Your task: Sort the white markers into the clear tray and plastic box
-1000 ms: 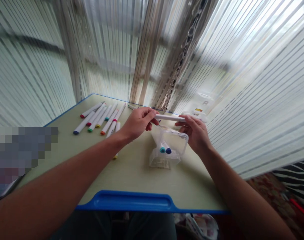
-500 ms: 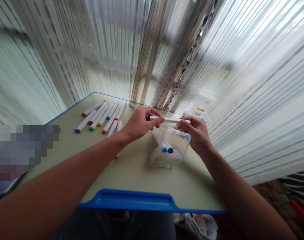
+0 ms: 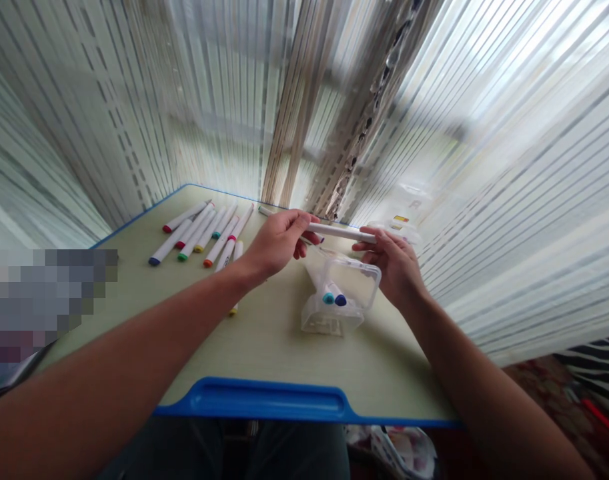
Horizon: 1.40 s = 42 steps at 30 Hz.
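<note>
A white marker (image 3: 341, 232) is held level between my two hands, above a clear plastic case. My left hand (image 3: 284, 243) pinches its left end, and my right hand (image 3: 389, 260) grips the right end. Below them, the clear case (image 3: 311, 317) stands on the table with a teal-capped marker (image 3: 329, 298) and a dark blue-capped marker (image 3: 340, 300) inside. To the left of my left hand lie several white markers (image 3: 199, 233) with coloured caps. Another marker (image 3: 235, 308), yellow at its end, is partly hidden by my left forearm.
The pale table (image 3: 264, 360) has a blue rim with a moulded blue tray (image 3: 269, 401) at the front. A clear lid-like piece (image 3: 409, 230) is at the back right. String curtains (image 3: 224, 100) hang behind the table. A basket (image 3: 407, 453) sits below.
The held marker has risen slightly, and its dark left end is now covered by my left hand. My left fingers have shifted along it. The case has stayed in place.
</note>
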{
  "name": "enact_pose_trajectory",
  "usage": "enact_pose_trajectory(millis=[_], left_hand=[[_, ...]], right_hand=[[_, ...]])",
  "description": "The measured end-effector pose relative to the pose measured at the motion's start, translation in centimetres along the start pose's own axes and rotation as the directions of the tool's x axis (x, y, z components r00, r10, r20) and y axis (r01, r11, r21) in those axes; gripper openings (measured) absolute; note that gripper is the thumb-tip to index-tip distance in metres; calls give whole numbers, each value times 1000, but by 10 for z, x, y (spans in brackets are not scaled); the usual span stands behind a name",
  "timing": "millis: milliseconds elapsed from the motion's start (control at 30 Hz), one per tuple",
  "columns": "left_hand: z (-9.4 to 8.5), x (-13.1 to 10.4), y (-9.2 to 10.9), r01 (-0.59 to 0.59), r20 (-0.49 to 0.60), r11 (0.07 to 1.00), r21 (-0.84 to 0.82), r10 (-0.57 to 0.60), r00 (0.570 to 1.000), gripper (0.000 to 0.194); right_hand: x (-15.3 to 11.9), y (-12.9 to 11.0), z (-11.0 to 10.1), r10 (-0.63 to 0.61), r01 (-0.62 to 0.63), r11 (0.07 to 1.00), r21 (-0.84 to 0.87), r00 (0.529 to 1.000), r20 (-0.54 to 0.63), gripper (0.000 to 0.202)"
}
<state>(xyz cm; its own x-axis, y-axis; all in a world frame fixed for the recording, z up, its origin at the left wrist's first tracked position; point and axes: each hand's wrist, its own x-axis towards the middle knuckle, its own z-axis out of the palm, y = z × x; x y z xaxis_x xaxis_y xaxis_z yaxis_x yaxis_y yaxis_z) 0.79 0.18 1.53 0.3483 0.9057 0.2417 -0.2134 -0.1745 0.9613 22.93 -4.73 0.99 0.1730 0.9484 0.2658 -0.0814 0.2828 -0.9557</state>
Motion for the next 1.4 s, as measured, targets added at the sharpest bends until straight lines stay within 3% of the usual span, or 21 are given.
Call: enact_pose_trajectory(millis=[233,567,800,933,1233,1400], left_hand=[[0,-1,4,52,-18,997,-49,-53,998,26],[-5,2,-4,-79,51,993,84,75,996,15],[-7,0,-4,-130,70,964,231,116,991,33],[-7,-2,-2,-116,74,956,270,100,992,33],[-2,-1,-3,-96,67,979,179,85,994,16],[-2,-1,-3,-85,49,979,187,77,996,16]], right_hand=[[-1,-2,0,19,-18,1000,5,1000,-8,27],[1,-1,2,-14,14,1000,-7,999,-43,33],[0,2,-1,-33,32,999,-44,999,-28,33],[-1,2,-1,-31,30,999,-44,999,-10,30],[-2,0,2,29,-30,998,-48,999,-20,32],[-1,1,2,15,-15,998,-53,1000,-4,29]])
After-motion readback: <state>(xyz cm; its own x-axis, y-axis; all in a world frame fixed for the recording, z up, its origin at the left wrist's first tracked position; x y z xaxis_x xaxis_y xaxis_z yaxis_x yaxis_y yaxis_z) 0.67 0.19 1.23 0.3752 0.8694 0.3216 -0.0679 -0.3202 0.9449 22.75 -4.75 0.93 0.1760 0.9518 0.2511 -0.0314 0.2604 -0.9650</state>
